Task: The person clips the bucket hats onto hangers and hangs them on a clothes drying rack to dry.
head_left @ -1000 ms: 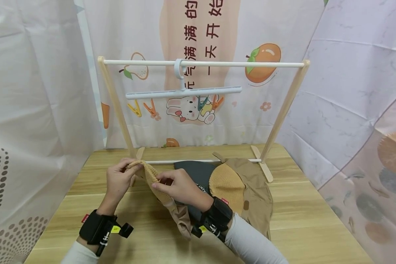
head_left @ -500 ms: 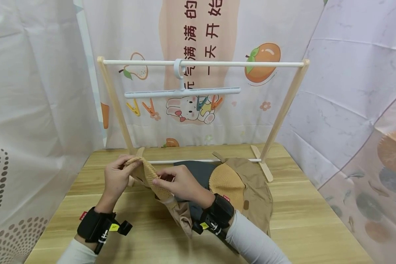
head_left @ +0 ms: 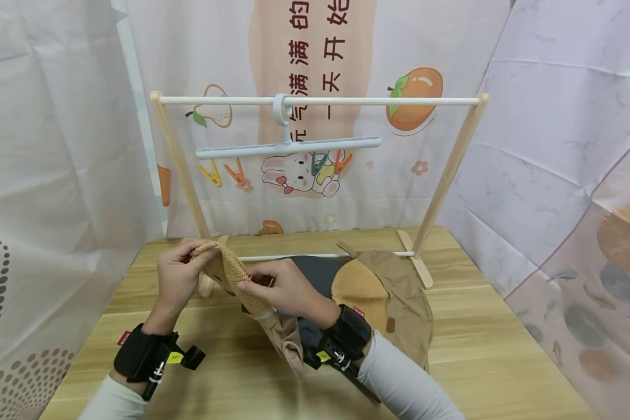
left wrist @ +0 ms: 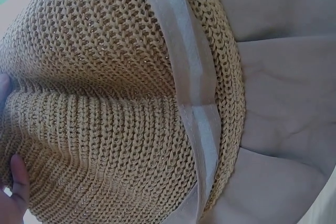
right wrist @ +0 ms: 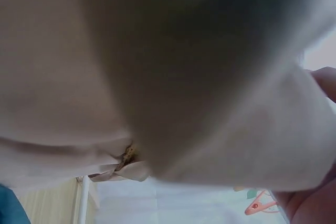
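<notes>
A sun hat with a tan knitted crown (head_left: 231,273) and beige cloth brim is held above the table's left half. My left hand (head_left: 177,274) pinches the crown's far left end; my right hand (head_left: 294,294) pinches its edge nearer the middle. In the left wrist view the inside of the crown (left wrist: 94,129), a sewn band (left wrist: 197,77) and the brim (left wrist: 286,98) fill the picture. Blurred beige cloth (right wrist: 47,77) covers most of the right wrist view. On the table lies a second similar hat (head_left: 359,289), its brim spread rightward, beside a dark grey cloth item (head_left: 315,279).
A wooden rack with a white top rail (head_left: 346,101) stands at the table's back. From it hangs a pale blue hanger (head_left: 289,149) carrying several clips, one of them yellow (head_left: 211,173). The rack's low bar (head_left: 273,257) runs behind the hats. Curtains surround the table (head_left: 483,350).
My left hand has shifted a little left and up, drawing the held hat's crown with it. My right hand has moved slightly left, keeping its pinch. The second hat stays in place.
</notes>
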